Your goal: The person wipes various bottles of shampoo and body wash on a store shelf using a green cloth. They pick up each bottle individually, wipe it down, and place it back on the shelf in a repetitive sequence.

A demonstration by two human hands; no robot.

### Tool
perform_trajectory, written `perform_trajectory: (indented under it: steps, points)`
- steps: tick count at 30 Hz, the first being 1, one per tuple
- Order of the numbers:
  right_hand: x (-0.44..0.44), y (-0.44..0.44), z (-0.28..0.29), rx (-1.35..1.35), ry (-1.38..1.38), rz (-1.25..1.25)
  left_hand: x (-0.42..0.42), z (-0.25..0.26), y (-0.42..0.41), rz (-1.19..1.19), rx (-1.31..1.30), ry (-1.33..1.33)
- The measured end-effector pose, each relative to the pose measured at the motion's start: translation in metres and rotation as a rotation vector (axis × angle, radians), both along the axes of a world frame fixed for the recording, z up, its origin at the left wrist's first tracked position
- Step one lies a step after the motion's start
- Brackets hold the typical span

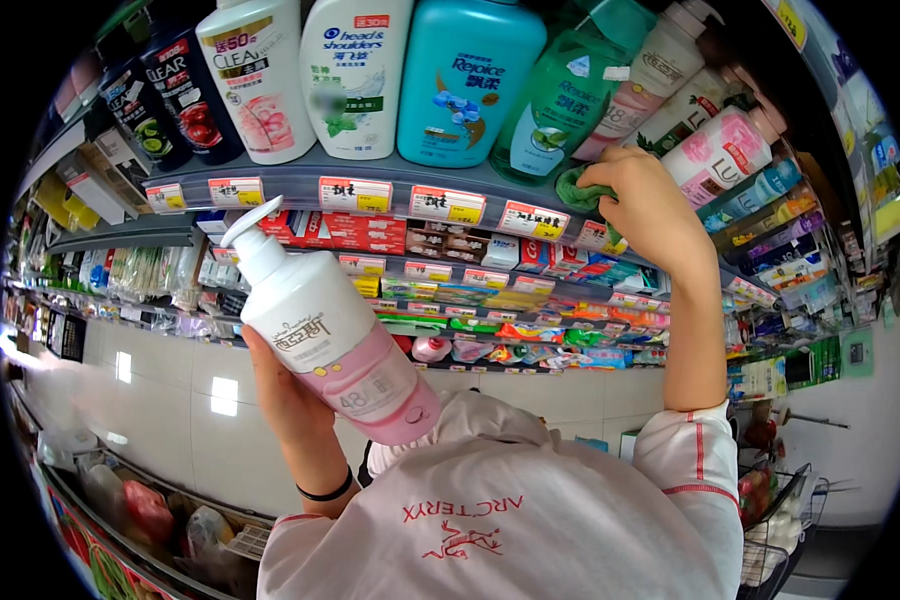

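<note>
My left hand [281, 390] grips a white-and-pink pump bottle [345, 345], tilted, in front of my chest. Its white pump head [251, 236] points up toward the shelf. At the top shelf's front edge, my right hand [637, 202] presses a green cloth [583, 189] against the shelf. Directly left of the cloth stands a green Rejoice bottle [562, 105]. Behind my right hand is a similar pink-and-white pump bottle [637, 82], its base partly hidden. A pink-and-white Lux bottle [727, 154] stands to the right of the hand.
A turquoise Rejoice bottle [469, 82], a Head & Shoulders bottle [354, 82] and several Clear bottles [259, 90] line the top shelf [292, 184]. Price tags [446, 204] run along its edge. Toothpaste boxes [360, 234] fill a lower shelf. A wire basket [784, 517] is at lower right.
</note>
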State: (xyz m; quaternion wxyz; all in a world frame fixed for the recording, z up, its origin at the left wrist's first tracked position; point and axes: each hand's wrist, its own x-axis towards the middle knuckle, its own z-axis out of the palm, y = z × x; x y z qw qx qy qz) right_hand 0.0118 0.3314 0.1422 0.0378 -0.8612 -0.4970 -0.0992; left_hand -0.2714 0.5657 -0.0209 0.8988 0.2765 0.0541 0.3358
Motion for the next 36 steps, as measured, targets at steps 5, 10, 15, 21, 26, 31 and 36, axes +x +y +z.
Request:
perform_trajectory:
  steps: [5, 10, 15, 21, 26, 31, 36]
  points:
    - [-0.010, 0.012, -0.006, 0.122, 0.114, -0.084, -0.003, -0.003, 0.000, 0.027, 0.017, 0.009]
    - [-0.012, -0.001, -0.001, 0.064, 0.036, -0.035, -0.007, -0.002, 0.000, 0.065, 0.032, 0.071]
    - [-0.018, 0.003, -0.014, -0.066, -0.186, -0.180, -0.003, 0.003, -0.004, 0.041, 0.054, 0.046]
    - [-0.018, 0.008, -0.013, 0.171, 0.059, -0.015, 0.002, -0.003, -0.005, 0.035, 0.059, 0.126]
    - [-0.015, -0.009, -0.016, 0.031, -0.128, -0.146, 0.012, 0.007, -0.020, 0.095, 0.102, 0.251]
    - [-0.022, 0.001, -0.027, 0.219, -0.039, -0.091, 0.023, 0.019, -0.031, -0.002, -0.019, 0.193]
    - [-0.012, -0.002, -0.031, 0.362, 0.115, 0.065, 0.031, 0.004, -0.040, -0.208, -0.032, -0.042]
